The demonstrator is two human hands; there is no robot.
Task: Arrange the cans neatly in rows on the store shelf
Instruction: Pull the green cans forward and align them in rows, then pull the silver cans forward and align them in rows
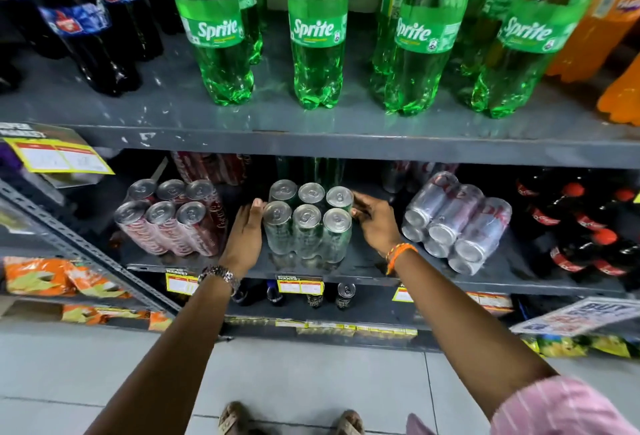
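A shrink-wrapped pack of green cans (306, 223) stands upright on the middle shelf (363, 266), two rows of three. My left hand (246, 233) lies flat against the pack's left side, fingers straight. My right hand (372, 223) presses the pack's right side, fingers curled on the far right can. A pack of red cans (169, 218) stands upright to the left. To the right, a pack of silver cans (457, 223) lies on its side, ends facing me.
Green Sprite bottles (317, 29), dark cola bottles (76, 18) and orange bottles (609, 18) stand on the upper shelf. Small cola bottles (581, 226) fill the middle shelf's right end. Loose dark cans (344, 296) sit on the lower shelf. Snack packets (38, 277) hang at left.
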